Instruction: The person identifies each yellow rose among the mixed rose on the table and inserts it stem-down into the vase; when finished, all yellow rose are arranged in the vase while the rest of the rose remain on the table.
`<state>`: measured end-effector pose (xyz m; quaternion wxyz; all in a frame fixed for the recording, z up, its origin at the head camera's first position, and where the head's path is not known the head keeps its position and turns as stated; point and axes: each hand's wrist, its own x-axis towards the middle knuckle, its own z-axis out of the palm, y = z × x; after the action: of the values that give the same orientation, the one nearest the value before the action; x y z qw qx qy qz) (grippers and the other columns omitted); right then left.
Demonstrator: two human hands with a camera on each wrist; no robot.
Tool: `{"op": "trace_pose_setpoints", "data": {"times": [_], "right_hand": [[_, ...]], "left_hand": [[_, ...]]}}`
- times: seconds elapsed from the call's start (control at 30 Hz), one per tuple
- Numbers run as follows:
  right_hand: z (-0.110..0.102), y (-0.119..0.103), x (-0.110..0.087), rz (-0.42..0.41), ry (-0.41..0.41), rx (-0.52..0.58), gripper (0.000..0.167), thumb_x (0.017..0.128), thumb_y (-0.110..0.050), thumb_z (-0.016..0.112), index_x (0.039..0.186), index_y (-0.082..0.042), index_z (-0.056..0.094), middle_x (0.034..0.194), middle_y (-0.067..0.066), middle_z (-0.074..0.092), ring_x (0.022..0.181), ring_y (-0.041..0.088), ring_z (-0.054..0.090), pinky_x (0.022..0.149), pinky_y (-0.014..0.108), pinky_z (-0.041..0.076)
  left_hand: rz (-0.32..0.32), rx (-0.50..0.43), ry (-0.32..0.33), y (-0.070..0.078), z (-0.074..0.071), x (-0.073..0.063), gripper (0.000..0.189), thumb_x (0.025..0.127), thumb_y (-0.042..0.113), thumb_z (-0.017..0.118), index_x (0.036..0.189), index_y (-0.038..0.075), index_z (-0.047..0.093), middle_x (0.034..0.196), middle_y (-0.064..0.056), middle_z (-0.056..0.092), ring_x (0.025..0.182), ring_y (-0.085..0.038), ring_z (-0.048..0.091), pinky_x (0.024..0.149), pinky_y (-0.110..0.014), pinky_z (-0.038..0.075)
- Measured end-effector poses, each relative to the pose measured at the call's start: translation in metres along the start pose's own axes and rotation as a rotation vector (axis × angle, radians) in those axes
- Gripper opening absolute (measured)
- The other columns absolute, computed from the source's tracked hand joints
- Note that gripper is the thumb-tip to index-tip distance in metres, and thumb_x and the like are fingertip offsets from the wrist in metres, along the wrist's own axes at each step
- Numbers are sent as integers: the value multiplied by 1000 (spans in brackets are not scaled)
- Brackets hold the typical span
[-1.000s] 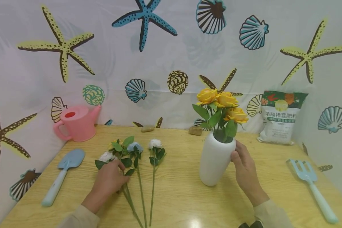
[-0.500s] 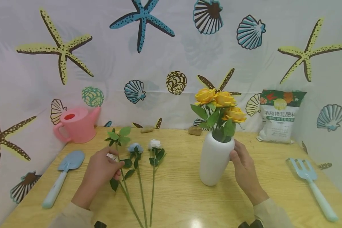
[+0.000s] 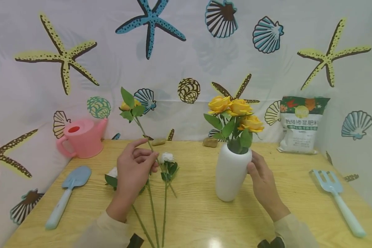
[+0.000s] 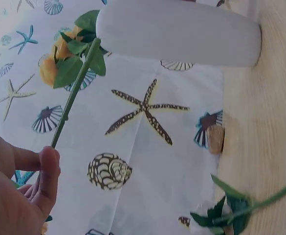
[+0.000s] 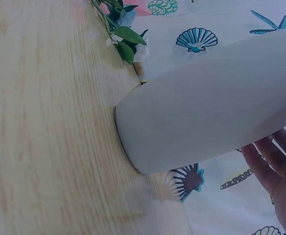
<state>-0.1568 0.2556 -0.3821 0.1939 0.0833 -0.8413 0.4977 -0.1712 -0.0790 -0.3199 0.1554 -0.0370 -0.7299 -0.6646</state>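
Observation:
My left hand [image 3: 135, 172] pinches the green stem [image 4: 74, 100] of a yellow rose [image 3: 125, 106], raised above the table with its bloom up. The white vase [image 3: 230, 177] stands upright right of centre and holds several yellow roses [image 3: 240, 107]. At the vase's right side, my right hand [image 3: 264, 182] grips it near the rim, thumb in front and fingers behind. On the table under the left hand lie a white rose [image 3: 113, 172] and a stem [image 3: 153, 210] whose bloom is hidden by that hand. Another white rose [image 3: 167, 157] lies just to their right.
A pink watering can [image 3: 85, 139] stands at the back left, with a blue trowel [image 3: 77, 177] in front of it. Two stones [image 3: 210, 142] lie along the back edge. On the right are a fertilizer bag [image 3: 300, 127] and a blue hand fork [image 3: 338, 196].
My left hand has lifted the yellow rose off the table and carried it up and to the right. The right hand has stayed on the vase. The view has shifted slightly.

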Motion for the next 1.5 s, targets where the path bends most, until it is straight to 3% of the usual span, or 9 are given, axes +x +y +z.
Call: {"op": "trace_pose_setpoints", "data": {"times": [0.13, 0.27, 0.4, 0.57, 0.7, 0.97, 1.27, 1.5], "right_hand": [[0, -1, 0, 0, 4, 10, 42, 110, -20, 38, 151, -9, 41, 146, 17, 54, 118, -4, 52, 90, 10, 46], [0, -2, 0, 19, -8, 11, 42, 110, -21, 39, 151, -9, 41, 146, 17, 54, 125, 19, 56, 91, 12, 46], [0, -1, 0, 21, -16, 15, 43, 110, -21, 39, 151, -8, 40, 147, 18, 53, 129, 32, 55, 92, 12, 46], [-1, 0, -1, -3, -4, 7, 42, 110, -19, 38, 151, -8, 41, 146, 18, 54, 127, 31, 56, 91, 12, 46], [-1, 2, -1, -16, 7, 3, 41, 110, -18, 39, 150, -7, 42, 144, 18, 56, 125, 31, 56, 91, 13, 47], [-1, 5, 2, -11, -15, -2, 44, 111, -22, 37, 151, -6, 39, 148, 20, 51, 132, 39, 54, 92, 9, 43], [-2, 2, 3, -36, -3, 14, 42, 110, -18, 39, 150, -5, 41, 146, 20, 53, 130, 38, 55, 92, 10, 44], [-2, 2, 1, -8, -6, 40, 42, 110, -19, 40, 150, -5, 42, 146, 21, 54, 131, 38, 55, 93, 11, 44]], "left_hand": [[136, -146, 40, 8, 32, 1, 51, 90, -8, 70, 136, 3, 53, 83, 3, 67, 61, -7, 66, 58, -24, 58], [274, -253, 53, 16, 60, 3, 53, 89, -8, 70, 137, -1, 51, 86, -3, 68, 65, -5, 67, 60, -23, 58], [337, -307, 55, 26, 82, 7, 53, 89, -8, 70, 138, -3, 49, 87, -5, 67, 67, -4, 67, 63, -23, 59], [418, -325, 62, 41, 103, 12, 54, 90, -6, 70, 138, -3, 46, 91, -19, 66, 70, -5, 65, 66, -23, 59], [487, -339, 85, 51, 115, 16, 54, 91, -6, 69, 138, -4, 45, 96, -26, 66, 76, -7, 66, 69, -24, 59], [594, -295, 86, 61, 135, 22, 52, 92, -3, 69, 138, -6, 44, 100, -25, 67, 86, -32, 68, 76, -25, 59], [611, -213, 59, 46, 143, 15, 48, 90, -2, 73, 132, -5, 51, 95, -22, 71, 85, -31, 71, 77, -27, 60], [657, -142, -17, 29, 150, 9, 47, 90, 1, 74, 131, -3, 53, 93, -19, 73, 80, -28, 72, 73, -29, 61]]}}
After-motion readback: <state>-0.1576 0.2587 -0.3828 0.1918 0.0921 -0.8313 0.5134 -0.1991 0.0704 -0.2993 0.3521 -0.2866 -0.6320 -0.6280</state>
